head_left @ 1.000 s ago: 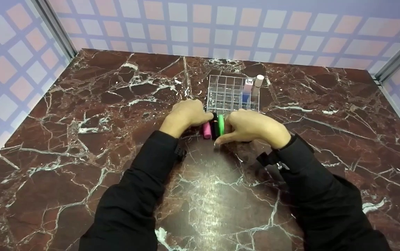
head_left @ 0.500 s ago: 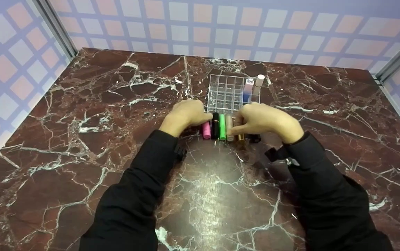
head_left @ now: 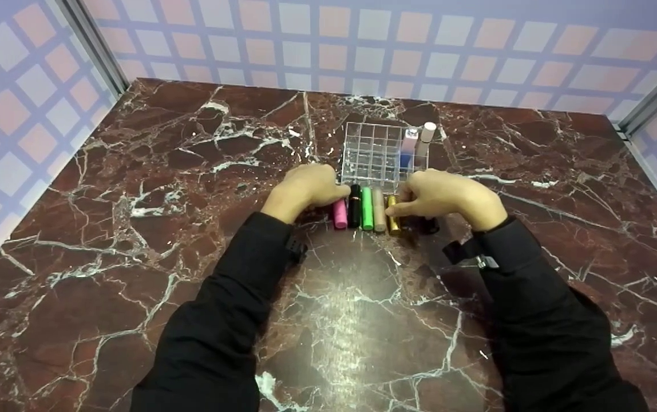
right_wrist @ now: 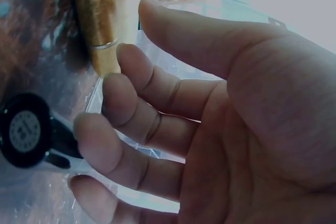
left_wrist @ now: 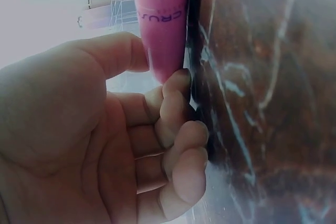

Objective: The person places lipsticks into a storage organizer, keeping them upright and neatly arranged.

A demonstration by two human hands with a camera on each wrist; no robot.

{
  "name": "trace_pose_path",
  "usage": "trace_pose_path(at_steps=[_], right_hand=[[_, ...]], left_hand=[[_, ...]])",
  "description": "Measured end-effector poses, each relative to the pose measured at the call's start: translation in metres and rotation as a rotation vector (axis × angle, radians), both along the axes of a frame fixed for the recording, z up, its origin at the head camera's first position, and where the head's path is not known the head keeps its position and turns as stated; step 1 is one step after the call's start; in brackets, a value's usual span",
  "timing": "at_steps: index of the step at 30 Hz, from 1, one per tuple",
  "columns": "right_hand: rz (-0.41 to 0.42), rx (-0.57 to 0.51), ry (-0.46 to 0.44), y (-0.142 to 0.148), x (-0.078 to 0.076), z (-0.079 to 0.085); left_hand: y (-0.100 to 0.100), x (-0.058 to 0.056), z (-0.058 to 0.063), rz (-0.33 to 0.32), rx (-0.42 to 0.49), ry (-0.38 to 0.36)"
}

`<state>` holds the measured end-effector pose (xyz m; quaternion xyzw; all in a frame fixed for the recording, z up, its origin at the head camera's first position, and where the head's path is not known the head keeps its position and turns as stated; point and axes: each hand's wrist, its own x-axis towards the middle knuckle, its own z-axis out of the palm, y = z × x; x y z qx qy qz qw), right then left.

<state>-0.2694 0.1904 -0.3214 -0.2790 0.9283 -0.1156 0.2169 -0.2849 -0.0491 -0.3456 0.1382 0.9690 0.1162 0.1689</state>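
A pink cosmetic tube point(head_left: 340, 217) lies at the left end of a row of tubes, and my left hand point(head_left: 308, 184) pinches its far end between thumb and fingers. Lettering shows on the pink side in the left wrist view. Beside it, in order, lie a black tube point(head_left: 355, 207), a green tube point(head_left: 367, 209), a beige tube point(head_left: 379, 210) and a gold lipstick tube point(head_left: 394, 222). My right hand point(head_left: 443, 191) is at the gold one, fingers loosely bent, thumb apart from the index fingertip. A black tube point(right_wrist: 25, 129) with a round base label lies below the right fingers.
Just behind the row stands a clear gridded organizer point(head_left: 365, 151). In its right side stand a pink-and-blue tube point(head_left: 409, 146) and a white-capped tube point(head_left: 427, 137). Patterned panels point(head_left: 334, 51) border the brown marbled table point(head_left: 340, 320).
My right hand has shifted right along the row, uncovering the green, beige and gold tubes. The black tube under it has slid right. My left hand stays at the pink tube.
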Motion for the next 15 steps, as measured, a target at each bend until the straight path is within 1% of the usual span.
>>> trace_pose_path(at_steps=[7, 15], right_hand=[[0.007, -0.014, 0.008, 0.0013, -0.0002, -0.0005], [0.019, -0.003, -0.001, 0.0004, -0.0017, -0.0004]], left_hand=[[-0.0003, -0.0009, 0.0014, -0.014, 0.013, -0.020], [-0.0022, -0.0026, 0.0028, -0.031, 0.067, -0.027]])
